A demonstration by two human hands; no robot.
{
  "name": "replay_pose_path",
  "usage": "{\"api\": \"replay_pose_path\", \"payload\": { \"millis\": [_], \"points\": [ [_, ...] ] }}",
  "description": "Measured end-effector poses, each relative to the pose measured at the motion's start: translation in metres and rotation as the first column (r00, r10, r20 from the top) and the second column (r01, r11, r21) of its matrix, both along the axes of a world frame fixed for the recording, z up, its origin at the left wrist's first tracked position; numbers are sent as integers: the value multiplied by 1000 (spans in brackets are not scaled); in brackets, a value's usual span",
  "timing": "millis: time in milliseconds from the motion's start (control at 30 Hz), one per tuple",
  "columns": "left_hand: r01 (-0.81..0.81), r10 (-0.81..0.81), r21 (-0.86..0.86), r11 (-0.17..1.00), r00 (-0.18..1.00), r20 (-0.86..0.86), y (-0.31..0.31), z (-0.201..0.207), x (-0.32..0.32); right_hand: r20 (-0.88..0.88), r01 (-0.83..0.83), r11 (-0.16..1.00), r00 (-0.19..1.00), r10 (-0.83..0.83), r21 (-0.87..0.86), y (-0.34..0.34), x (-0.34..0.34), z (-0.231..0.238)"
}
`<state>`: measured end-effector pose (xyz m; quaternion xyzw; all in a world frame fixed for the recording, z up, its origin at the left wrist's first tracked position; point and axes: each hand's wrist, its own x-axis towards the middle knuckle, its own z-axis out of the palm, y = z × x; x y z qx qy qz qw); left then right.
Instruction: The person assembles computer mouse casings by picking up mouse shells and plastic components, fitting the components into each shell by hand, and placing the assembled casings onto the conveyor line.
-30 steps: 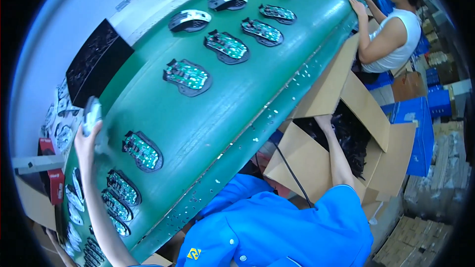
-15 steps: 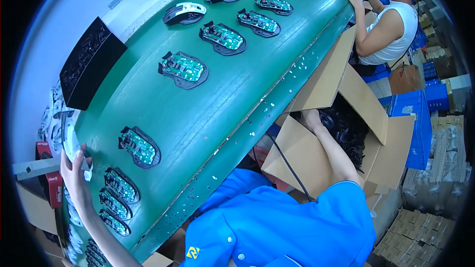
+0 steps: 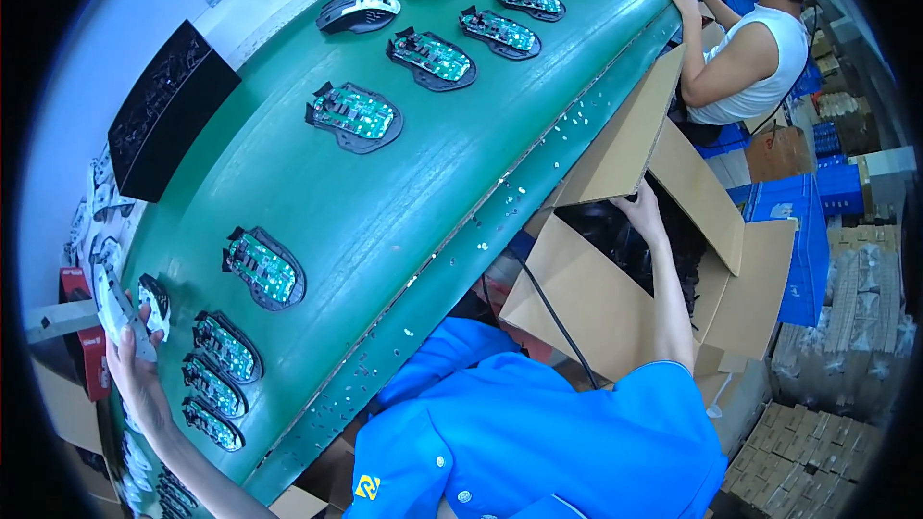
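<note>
At the left end of the green bench, my left hand [image 3: 135, 370] is closed round a white mouse top shell [image 3: 113, 300]. Just beyond its fingertips, a white-and-black mouse shell [image 3: 154, 308] stands on its edge. My right hand [image 3: 644, 213] is at the mouth of an open cardboard box [image 3: 582, 303], above black plastic parts [image 3: 615, 250]. Its fingers are bent together, and what they hold cannot be made out. Nearest to my left hand on the bench are several mouse bases with green circuit boards [image 3: 228, 346]; a single base [image 3: 264, 269] lies farther in.
Along the green bench [image 3: 433, 154] lie more circuit-board bases [image 3: 354, 115] and white-and-black mice [image 3: 358, 12]. A black bin [image 3: 171, 115] stands at the back left edge. A co-worker [image 3: 755, 58] sits at the far right. Blue crates [image 3: 803, 240] and stacked cartons [image 3: 812, 461] are behind the box.
My right hand has come up from inside the box to its opening. My left hand has moved slightly down and left with the white shell, and the white-and-black shell beside it now shows.
</note>
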<state>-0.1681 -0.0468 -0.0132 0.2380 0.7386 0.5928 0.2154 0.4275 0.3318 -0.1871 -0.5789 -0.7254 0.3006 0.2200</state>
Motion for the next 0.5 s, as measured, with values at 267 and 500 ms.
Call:
{"api": "replay_pose_path", "payload": {
  "millis": [267,500],
  "points": [
    [-94,93,72,993,995,21,-56,21,3,-378,79,985,916,-133,-155,5,-4,15],
    [-262,87,430,864,919,386,-125,10,20,-454,141,970,890,-37,197,-13,49,212]
  ]
}}
